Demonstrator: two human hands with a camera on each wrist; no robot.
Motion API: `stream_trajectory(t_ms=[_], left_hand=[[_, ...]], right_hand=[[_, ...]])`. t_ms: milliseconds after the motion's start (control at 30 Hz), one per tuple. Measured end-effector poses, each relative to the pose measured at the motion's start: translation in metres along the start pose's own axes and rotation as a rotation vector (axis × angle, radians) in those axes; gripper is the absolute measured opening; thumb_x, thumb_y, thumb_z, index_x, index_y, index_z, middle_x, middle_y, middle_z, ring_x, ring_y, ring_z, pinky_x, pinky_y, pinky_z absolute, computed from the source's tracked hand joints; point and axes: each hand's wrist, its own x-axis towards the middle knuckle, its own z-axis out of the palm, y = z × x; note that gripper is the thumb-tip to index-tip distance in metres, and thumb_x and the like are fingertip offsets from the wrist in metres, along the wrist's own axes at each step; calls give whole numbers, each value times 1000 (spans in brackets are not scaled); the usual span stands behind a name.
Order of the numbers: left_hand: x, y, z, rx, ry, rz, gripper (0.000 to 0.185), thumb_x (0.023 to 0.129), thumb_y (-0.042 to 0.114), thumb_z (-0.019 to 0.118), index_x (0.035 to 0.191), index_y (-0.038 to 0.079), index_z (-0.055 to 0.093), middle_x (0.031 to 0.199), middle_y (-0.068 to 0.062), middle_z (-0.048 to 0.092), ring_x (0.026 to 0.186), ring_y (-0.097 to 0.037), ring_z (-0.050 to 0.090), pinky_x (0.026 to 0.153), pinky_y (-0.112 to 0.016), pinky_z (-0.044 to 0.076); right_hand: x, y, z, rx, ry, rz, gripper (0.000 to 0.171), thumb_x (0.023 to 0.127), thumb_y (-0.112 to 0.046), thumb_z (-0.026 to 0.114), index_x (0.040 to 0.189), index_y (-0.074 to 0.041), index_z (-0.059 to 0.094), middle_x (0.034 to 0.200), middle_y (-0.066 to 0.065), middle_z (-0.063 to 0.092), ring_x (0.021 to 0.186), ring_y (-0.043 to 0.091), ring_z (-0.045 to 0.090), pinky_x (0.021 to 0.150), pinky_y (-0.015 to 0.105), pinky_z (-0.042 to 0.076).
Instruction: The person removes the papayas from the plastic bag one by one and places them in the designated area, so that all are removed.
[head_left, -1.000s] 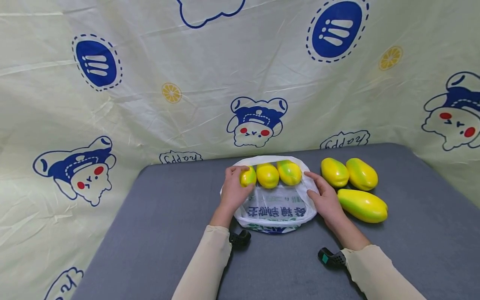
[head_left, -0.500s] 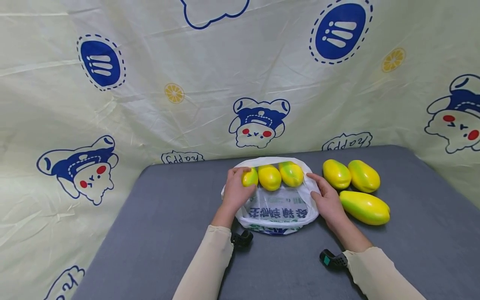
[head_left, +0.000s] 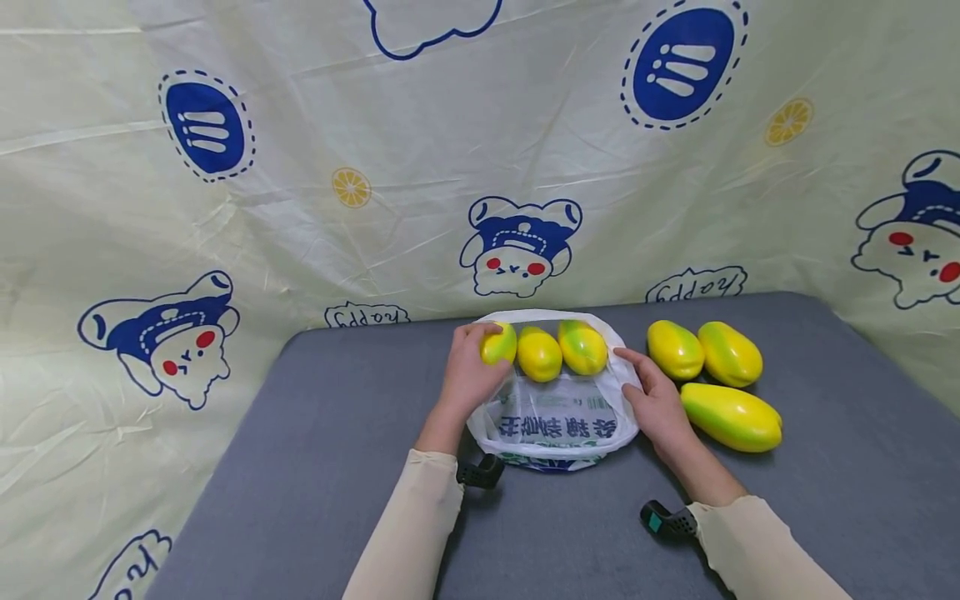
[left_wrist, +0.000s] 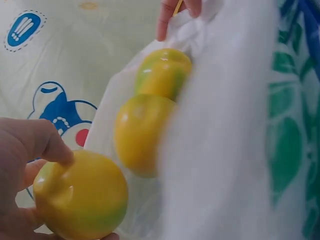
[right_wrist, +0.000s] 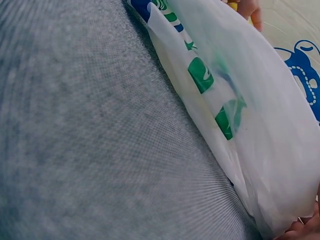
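The white bag [head_left: 555,447] lay at the far side of the grey bench [head_left: 337,450], its far rim overlapping the back edge in the head view, with the patterned cloth [head_left: 420,242] behind. A broad stretch of surface ran from the bag to the bench's left edge, and a narrower one between the forearms; on the right, room was tight, the right hand [head_left: 655,400] lying between the bag and a long fruit [head_left: 731,418]. Beyond that sat two rounder fruits [head_left: 675,350] [head_left: 731,354], side by side. The left hand [head_left: 468,375] held a yellow-green fruit [head_left: 498,343] at the left of the bag's mouth, while the right hand pinched the opposite rim. Two similar fruits [head_left: 539,355] [head_left: 583,347] lay in the mouth, just right of it. The left wrist view gave the gripped fruit nearly whole, thumb and fingers round it, where the head view hid part behind the hand. The right wrist view showed the bag's side down to the bench, its green print plain.
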Motion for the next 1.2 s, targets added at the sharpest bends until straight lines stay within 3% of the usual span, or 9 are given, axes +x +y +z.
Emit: stream_trajectory(t_ms=[233,567,900,1200], left_hand=[[1,6,-12,-69,40,49,46,84,9,67,130,12,60,143,-12,44,117,-32,52,97,-48,52],[2,10,-39,-169,82,10,48,84,11,65,132,16,60,140,-10,46,116,-31,51,95,-47,51],[8,-9,-59,-201,181,-55,48,84,11,64,131,15,59,139,-9,45,114,-31,48,91,-44,48],[12,-41,-61,-217,244,-155,47,86,10,60,132,12,57,142,-12,42,117,-31,47,92,-44,49]], right_hand=[[1,0,0,-6,2,-5,55,102,-4,40,156,-15,32,167,14,20,154,38,18,123,59,19],[2,1,1,-19,10,-11,55,102,-5,41,156,-14,32,166,16,21,153,39,20,122,60,21],[1,-2,0,-28,9,-7,56,102,-6,42,156,-14,31,166,16,21,153,39,20,122,60,21],[0,-2,1,-35,5,-1,56,102,-7,42,156,-14,30,166,17,22,152,41,22,121,60,22]])
